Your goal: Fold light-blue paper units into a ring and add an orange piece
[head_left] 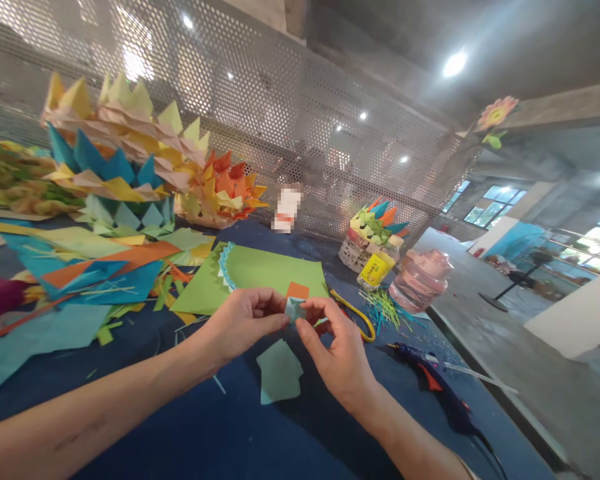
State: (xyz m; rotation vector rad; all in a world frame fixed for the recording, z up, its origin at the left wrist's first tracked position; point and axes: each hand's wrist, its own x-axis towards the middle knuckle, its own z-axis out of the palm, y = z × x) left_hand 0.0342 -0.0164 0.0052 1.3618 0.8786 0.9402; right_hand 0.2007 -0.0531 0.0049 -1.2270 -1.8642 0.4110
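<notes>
Between my two hands is a small light blue piece of paper [295, 309], partly folded and hidden by fingers. My left hand [247, 320] pinches its left edge, and my right hand [333, 337] grips its right side with thumb and fingers. Just below lie several loose light blue paper pieces [280, 373] on the dark blue table. Behind the hands is a green sheet [275, 263] with an orange paper square [298, 290] and a curved blue-and-white folded paper strip [226, 267] on it. Yellow-handled scissors [365, 327] lie beside my right hand.
A dark blue glue gun [430, 370] with a cord lies at right. Behind it stand a pink water bottle [420, 280], a yellow-labelled bottle [377, 270] and paper shreds [387, 307]. Coloured paper scraps [105, 267] and folded paper crowns [120, 167] fill the left side.
</notes>
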